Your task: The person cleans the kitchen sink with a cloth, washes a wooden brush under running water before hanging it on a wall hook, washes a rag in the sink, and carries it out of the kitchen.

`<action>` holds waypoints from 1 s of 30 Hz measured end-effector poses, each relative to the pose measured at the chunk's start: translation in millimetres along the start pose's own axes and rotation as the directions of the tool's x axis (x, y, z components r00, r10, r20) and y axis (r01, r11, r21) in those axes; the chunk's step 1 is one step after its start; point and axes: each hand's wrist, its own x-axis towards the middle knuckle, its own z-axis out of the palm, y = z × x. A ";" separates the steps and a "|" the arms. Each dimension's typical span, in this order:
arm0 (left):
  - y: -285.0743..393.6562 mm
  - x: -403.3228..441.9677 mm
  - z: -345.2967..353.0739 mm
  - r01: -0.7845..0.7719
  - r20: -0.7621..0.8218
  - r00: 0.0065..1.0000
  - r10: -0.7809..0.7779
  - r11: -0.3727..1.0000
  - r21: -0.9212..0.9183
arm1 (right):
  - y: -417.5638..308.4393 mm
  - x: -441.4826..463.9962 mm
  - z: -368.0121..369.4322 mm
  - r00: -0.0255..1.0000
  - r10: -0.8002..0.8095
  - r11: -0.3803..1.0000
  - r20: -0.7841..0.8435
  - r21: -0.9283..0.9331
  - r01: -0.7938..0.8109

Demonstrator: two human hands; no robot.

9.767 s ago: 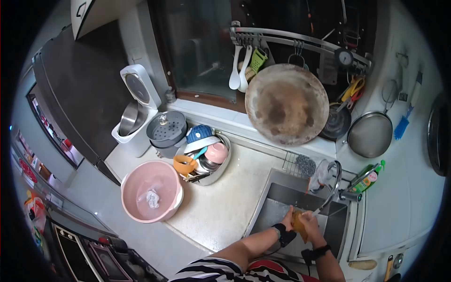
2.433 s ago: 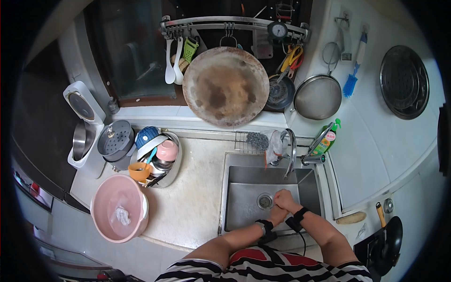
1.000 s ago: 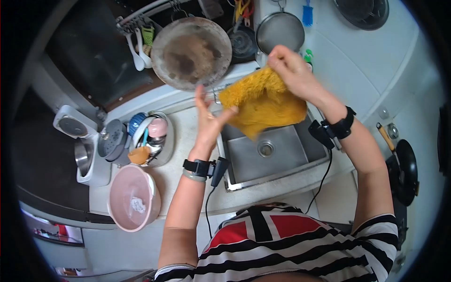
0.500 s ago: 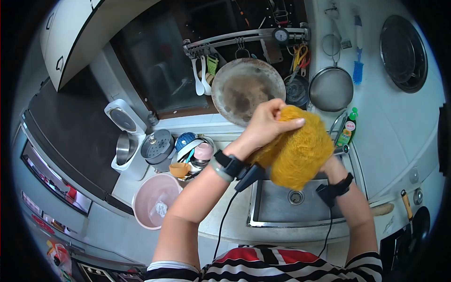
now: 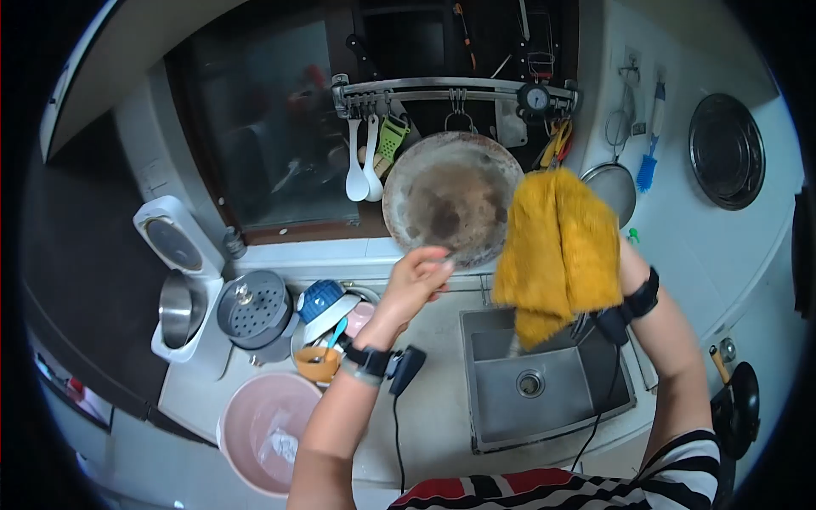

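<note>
Hands [image 5: 413, 285] raised apart, yellow cloth [image 5: 561, 251] hiding right.

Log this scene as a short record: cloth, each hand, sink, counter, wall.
Cloth: yellow cloth, draped, partly in front of the sink
Left hand: the left hand is raised, fingers drawn together, apart from the cloth
Right hand: the right hand is mostly hidden behind the cloth; grip not visible
Sink: metal sink, drain uncovered
Counter: rice cooker, lid raised; blue bowl among piled dishes
Wall: strainer, partly covered by the cloth; blue brush
</note>
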 end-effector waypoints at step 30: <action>16.5 214.9 -174.3 -0.262 -0.182 0.941 0.285 0.955 0.140 | 0.3 373.5 20.8 0.568 -0.312 -0.929 0.762 -0.369 -0.015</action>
